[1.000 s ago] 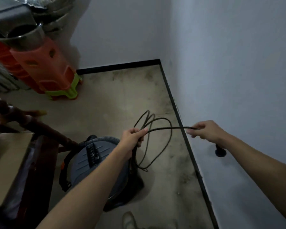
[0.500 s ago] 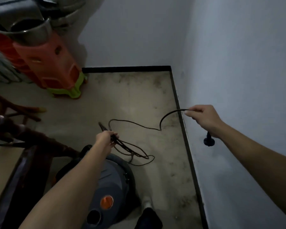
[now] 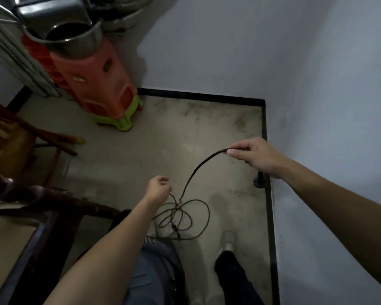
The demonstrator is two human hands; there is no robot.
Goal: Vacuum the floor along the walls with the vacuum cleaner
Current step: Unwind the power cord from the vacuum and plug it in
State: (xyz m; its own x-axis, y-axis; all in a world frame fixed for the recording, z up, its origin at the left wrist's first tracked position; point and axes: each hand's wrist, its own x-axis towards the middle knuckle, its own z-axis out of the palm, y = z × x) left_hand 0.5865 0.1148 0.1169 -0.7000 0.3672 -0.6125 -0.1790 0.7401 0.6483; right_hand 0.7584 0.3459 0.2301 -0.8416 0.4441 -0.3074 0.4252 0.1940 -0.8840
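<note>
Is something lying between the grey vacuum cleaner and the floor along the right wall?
Yes. Loose loops of the thin black power cord are just ahead of the grey vacuum cleaner, and the person's shoe stands beside it toward that wall.

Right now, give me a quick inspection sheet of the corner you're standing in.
Surface: floor beige, dark stains towards the corner.
Job's things: vacuum at the person's feet, partly behind the left arm.
Clutter: stacked stools with pots on top; chair at left.
Hands: right hand pinches the cord; left hand curled near the loops, grip unclear.
Cables: cord arcs down to loose loops by the vacuum; plug hangs under the right hand.
Surroundings: white walls, black baseboard.
</note>
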